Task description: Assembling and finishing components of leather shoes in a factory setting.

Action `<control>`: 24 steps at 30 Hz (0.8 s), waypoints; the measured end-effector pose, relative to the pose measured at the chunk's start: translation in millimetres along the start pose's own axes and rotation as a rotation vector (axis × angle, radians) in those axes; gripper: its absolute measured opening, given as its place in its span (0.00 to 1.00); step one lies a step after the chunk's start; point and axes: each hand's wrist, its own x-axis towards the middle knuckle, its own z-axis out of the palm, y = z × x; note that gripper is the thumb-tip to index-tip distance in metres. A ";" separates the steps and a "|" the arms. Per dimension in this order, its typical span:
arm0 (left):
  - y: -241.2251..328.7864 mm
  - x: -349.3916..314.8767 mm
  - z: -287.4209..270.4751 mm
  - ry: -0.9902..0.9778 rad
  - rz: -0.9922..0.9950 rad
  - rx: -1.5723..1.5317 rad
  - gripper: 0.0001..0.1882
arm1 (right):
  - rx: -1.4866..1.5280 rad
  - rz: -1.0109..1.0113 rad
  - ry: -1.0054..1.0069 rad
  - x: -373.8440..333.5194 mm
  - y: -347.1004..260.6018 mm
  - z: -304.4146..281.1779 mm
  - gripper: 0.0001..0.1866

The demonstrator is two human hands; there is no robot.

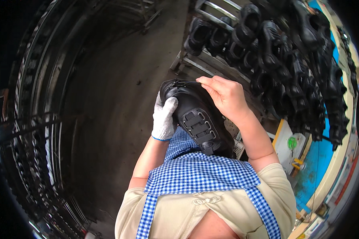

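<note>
A black shoe (186, 98) with a panel of straps and metal loops is tilted in front of my apron. My left hand (164, 118), in a white knitted glove with a blue cuff edge, grips it near its far end, the thumb lying on the upper. Bare, my right hand (228, 96) pinches one end of a thin, straight, light strand (189, 82). That strand runs left to the shoe's far end; whether it is thread or a slim tool I cannot tell. My left fingers are hidden behind the shoe.
Several black shoes (269, 44) hang and stand on a metal rack (211, 16) at the far right. A blue surface (313, 171) lies to the right, with a green round item (293, 142) on a pale board nearby. Dark racks (48, 131) line the left side.
</note>
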 end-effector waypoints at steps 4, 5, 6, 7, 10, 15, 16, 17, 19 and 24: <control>6.3 -8.1 -14.2 0.132 0.050 -0.040 0.27 | 0.097 -0.093 -0.092 14.1 -5.8 18.2 0.12; 6.2 -10.7 -17.3 0.168 0.076 -0.029 0.26 | 0.107 -0.113 -0.167 17.2 -8.1 19.1 0.12; 6.3 -13.3 -20.1 0.203 0.101 -0.018 0.25 | 0.122 -0.129 -0.184 19.3 -8.4 19.6 0.12; 7.1 -15.2 -21.3 0.222 0.115 -0.025 0.25 | 0.111 -0.168 -0.225 21.4 -7.1 17.9 0.13; 11.5 -21.0 -20.7 0.290 0.138 -0.036 0.24 | 0.013 -0.251 -0.314 29.7 -10.2 11.5 0.13; 12.5 -27.3 -22.0 0.348 0.149 -0.046 0.24 | -0.050 -0.491 -0.270 43.2 -18.1 18.3 0.15; 12.0 -28.5 -22.8 0.359 0.159 -0.058 0.24 | -0.047 -0.504 -0.282 45.6 -19.0 19.3 0.15; 11.8 -29.9 -23.6 0.351 0.169 -0.058 0.24 | -0.117 -0.524 -0.295 48.0 -20.1 19.8 0.17; 12.2 -31.6 -24.6 0.351 0.186 -0.069 0.24 | -0.187 -0.555 -0.316 50.8 -21.6 21.5 0.18; 14.1 -34.6 -24.1 0.374 0.170 -0.058 0.25 | -0.187 -0.552 -0.296 52.1 -21.9 28.8 0.17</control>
